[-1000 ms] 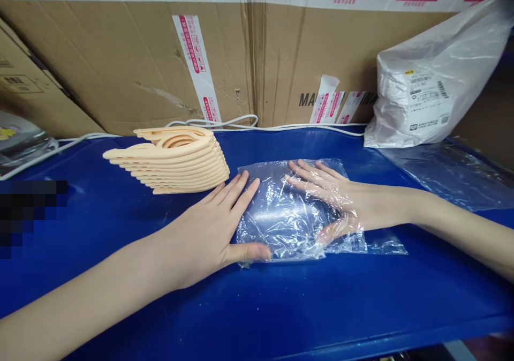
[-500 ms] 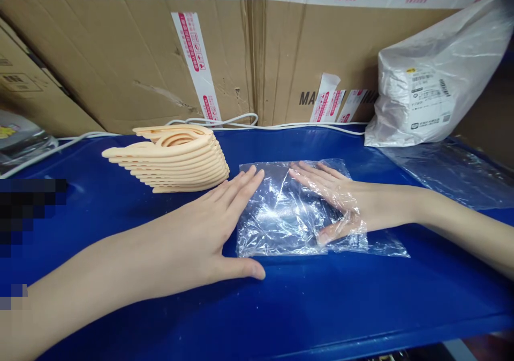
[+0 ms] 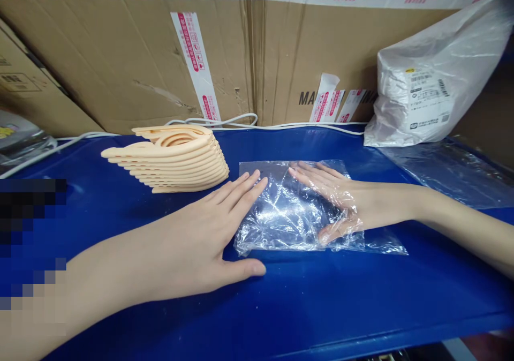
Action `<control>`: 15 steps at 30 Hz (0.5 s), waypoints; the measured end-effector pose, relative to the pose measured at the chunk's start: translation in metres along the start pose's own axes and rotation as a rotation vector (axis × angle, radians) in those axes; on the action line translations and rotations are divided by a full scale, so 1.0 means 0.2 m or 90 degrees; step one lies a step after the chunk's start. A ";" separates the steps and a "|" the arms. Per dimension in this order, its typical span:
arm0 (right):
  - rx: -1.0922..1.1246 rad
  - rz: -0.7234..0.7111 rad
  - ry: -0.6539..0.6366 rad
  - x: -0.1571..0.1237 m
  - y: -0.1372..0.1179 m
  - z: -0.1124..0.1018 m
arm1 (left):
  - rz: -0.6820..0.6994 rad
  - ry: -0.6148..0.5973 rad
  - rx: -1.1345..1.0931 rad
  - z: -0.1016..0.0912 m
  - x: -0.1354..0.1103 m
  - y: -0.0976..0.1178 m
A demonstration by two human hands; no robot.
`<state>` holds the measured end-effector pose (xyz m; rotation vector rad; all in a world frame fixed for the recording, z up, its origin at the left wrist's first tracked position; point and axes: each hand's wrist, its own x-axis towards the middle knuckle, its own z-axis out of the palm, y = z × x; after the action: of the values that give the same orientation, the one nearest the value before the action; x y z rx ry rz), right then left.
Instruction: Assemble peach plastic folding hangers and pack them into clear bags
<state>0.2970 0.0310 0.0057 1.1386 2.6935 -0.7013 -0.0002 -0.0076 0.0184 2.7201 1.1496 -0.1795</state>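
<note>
A clear plastic bag (image 3: 281, 211) lies flat and crinkled on the blue table surface (image 3: 305, 302). My right hand (image 3: 329, 195) is inside the bag, its fingers spread under the film and pointing left. On the bag's left edge rest the fingertips of my left hand (image 3: 225, 232); its fingers are stretched out and its thumb lies apart on the table. Neither hand grips anything. Just beyond my left hand stands a stack of cream-coloured, curved, folded pieces (image 3: 180, 163), whose kind I cannot make out.
Large cardboard boxes (image 3: 132, 55) form a wall at the back. A white cable (image 3: 281, 127) runs along their foot. At the back right stands a white plastic sack (image 3: 429, 88) with a label, and more clear film (image 3: 450, 173) lies before it.
My left hand's fingertips have slid slightly right and toward me over the bag's edge. The bag's near left corner has crumpled a little. My right hand has barely moved.
</note>
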 end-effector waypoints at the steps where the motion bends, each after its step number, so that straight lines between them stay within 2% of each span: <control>1: 0.004 -0.001 0.004 0.00 0.00 0.00 | -0.014 -0.009 -0.013 0.00 0.00 0.00; 8: -0.013 -0.044 0.029 -0.01 -0.02 -0.01 | -0.058 -0.034 -0.041 0.01 -0.01 -0.01; 15: 0.017 0.023 -0.078 -0.10 0.03 -0.11 | -0.065 -0.006 -0.025 0.05 0.00 -0.01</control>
<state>0.3169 0.0313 0.0287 1.1094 2.5626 -0.7779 -0.0025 -0.0077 0.0086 2.6265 1.2764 -0.1814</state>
